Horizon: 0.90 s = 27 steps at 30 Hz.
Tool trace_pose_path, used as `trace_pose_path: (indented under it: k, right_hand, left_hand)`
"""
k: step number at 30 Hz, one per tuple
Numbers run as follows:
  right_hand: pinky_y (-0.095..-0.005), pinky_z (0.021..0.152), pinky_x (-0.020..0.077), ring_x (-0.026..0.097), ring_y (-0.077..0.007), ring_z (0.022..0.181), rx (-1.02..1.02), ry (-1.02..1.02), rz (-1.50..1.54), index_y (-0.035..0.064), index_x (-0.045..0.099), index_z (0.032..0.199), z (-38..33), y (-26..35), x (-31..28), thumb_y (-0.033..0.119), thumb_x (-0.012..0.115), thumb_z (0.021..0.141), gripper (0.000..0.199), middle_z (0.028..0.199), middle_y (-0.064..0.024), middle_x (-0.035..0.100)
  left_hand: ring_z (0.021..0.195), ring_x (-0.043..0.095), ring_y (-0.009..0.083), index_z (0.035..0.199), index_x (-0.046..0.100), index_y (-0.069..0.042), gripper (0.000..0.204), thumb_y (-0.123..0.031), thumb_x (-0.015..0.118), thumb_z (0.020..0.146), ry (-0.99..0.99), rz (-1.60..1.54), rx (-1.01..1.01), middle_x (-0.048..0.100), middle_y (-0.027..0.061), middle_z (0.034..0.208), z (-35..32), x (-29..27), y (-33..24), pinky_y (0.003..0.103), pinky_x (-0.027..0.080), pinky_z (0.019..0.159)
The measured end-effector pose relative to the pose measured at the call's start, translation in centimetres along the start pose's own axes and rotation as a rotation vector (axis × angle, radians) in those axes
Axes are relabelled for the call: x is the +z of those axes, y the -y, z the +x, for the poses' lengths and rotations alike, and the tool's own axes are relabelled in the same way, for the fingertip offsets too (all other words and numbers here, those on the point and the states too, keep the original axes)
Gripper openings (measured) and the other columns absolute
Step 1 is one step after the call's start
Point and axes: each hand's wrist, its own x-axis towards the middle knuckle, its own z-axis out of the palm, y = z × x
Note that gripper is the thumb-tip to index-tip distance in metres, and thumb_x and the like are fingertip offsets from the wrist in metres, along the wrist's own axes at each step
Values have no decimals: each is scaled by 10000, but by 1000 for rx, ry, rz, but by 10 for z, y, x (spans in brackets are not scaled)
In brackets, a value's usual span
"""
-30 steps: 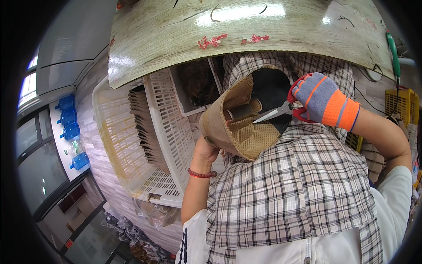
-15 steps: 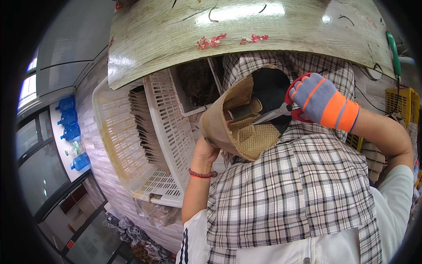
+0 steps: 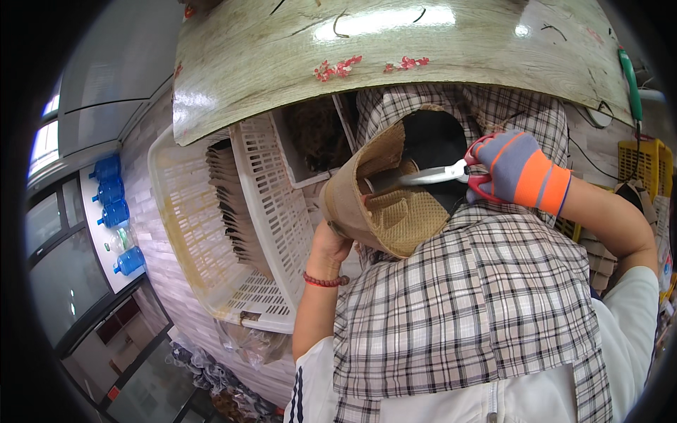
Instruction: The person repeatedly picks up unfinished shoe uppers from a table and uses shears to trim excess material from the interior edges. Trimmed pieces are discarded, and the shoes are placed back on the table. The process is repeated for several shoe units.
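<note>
My left hand [image 3: 331, 243], bare with a red bead bracelet at the wrist, grips the left side of a tan woven hollow piece [image 3: 352, 208] on my lap. Most of its fingers are hidden by the piece; a fingertip seems to show at the inner edge. The piece is curved like a wide cuff, with folded tan flaps inside and black material at its far side. My right hand [image 3: 518, 169], in a grey and orange glove, is closed round the red handles of scissors [image 3: 448, 173]. Their metal blades reach into the opening, tips hidden among the flaps.
A wood-patterned table [image 3: 254, 92] with thread scraps lies ahead. To the left stand a white plastic basket [image 3: 275, 225] of stacked brown pieces and a white bin [image 3: 300, 175] of dark fibres. A yellow crate [image 3: 645, 166] stands at right, near a green-handled tool [image 3: 630, 84].
The scissors' red handles have come closer together, and the blades have swung slightly upward in view. My right hand has dropped a little. My left hand and the woven piece stay nearly still.
</note>
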Motion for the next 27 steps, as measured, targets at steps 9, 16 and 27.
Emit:
trace_pose_path:
  k: [9, 16, 27]
  right_hand:
    - [-391, 795, 536, 668, -296, 894, -201, -120, 99, 65, 708, 980, 18, -5, 12, 318, 797, 717, 376, 891, -103, 703]
    - [-387, 770, 540, 681, -308, 874, -157, -2, 104, 53, 725, 1006, 22, 4, 16, 360, 759, 774, 386, 902, -123, 713]
    - [-405, 680, 553, 700, -328, 779, -111, 228, 2, 45, 719, 927, 29, 8, -2, 755, 730, 644, 764, 775, -141, 701]
  left_hand:
    - [1035, 656, 218, 1175, 690, 8, 392, 74, 726, 790, 66, 61, 29, 707, 103, 1145, -4, 3, 1, 336, 532, 941]
    - [1071, 644, 224, 1202, 652, 32, 443, 51, 775, 777, 63, 76, 23, 668, 118, 1200, -1, -2, 6, 351, 550, 939]
    - [1077, 646, 232, 1202, 660, 39, 456, 44, 789, 764, 71, 76, -1, 682, 119, 1196, 2, -5, 4, 368, 541, 958]
